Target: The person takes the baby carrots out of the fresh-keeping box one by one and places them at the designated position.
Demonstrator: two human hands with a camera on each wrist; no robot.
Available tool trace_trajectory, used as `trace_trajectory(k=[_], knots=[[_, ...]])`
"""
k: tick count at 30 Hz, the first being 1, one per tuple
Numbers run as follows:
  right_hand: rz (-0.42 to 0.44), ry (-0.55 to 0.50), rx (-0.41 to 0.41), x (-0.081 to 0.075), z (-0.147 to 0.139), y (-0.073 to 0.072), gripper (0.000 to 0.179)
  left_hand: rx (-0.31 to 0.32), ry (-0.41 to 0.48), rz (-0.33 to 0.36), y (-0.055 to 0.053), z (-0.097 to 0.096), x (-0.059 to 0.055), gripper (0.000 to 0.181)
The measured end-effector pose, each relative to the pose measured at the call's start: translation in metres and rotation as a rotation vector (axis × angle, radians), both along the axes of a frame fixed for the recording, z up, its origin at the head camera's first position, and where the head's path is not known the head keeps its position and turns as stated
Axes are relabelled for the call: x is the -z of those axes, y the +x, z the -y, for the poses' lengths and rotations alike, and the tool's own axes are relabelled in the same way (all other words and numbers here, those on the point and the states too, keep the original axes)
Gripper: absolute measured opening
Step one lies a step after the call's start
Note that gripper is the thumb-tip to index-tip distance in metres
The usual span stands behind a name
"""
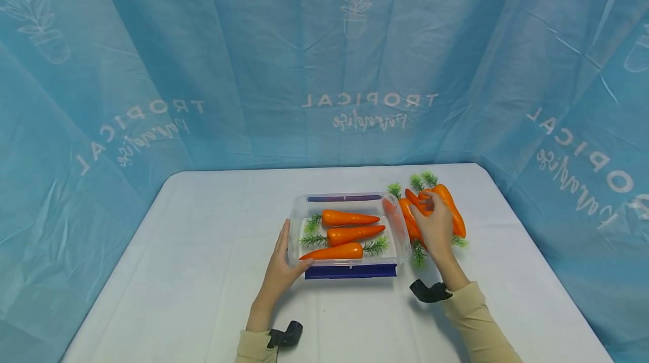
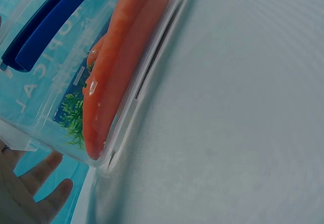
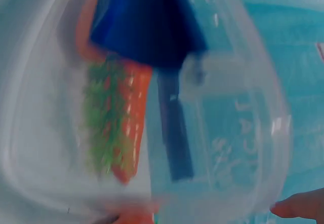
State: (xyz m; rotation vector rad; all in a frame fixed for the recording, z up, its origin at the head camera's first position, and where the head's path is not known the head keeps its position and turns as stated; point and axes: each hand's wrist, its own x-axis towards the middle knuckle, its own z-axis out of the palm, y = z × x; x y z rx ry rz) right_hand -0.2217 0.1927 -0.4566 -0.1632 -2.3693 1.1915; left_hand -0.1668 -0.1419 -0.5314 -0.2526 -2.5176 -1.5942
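A clear plastic box [image 1: 350, 197] with blue latches [image 1: 350, 271] stands mid-table. Three orange carrots [image 1: 350, 218] with green tops lie in it, the nearest one's greens [image 1: 376, 246] pointing right, the other two's pointing left. My left hand [image 1: 279, 275] spans the box's near left corner, thumb at the front and straight fingers along the left side. In the left wrist view several fingertips [image 2: 63, 188] show spread beyond the corner. Right of the box, my right hand [image 1: 436, 228] is over a pile of carrots [image 1: 451, 205], thumb and fingers spread among them; its palm side is hidden.
More green tops [image 1: 418, 253] stick out around the pile, close to the box's right wall. A white cloth covers the table [image 1: 203, 273]. Blue printed curtains [image 1: 355, 70] hang behind it and on both sides.
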Motion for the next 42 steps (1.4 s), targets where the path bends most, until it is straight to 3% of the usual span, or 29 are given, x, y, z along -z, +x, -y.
trace_trajectory(k=[11,19,29,38,42], knots=[[-0.019,-0.027,-0.191,-0.008,0.034,0.001,0.041,0.003,0.010,0.013,0.002,0.000,-0.002,0.104],[0.015,-0.073,-0.311,-0.007,0.053,0.000,0.042,-0.002,0.019,0.010,0.001,0.001,-0.001,0.102],[-0.027,0.022,-0.412,0.002,0.068,-0.003,0.044,-0.003,0.007,-0.003,0.000,0.001,0.000,0.104],[0.077,0.040,-0.477,0.006,0.075,-0.005,0.045,0.003,0.007,-0.002,0.000,0.000,-0.001,0.105],[0.118,0.033,-0.557,0.009,0.076,-0.006,0.047,0.005,0.006,0.000,0.001,0.001,-0.001,0.105]])
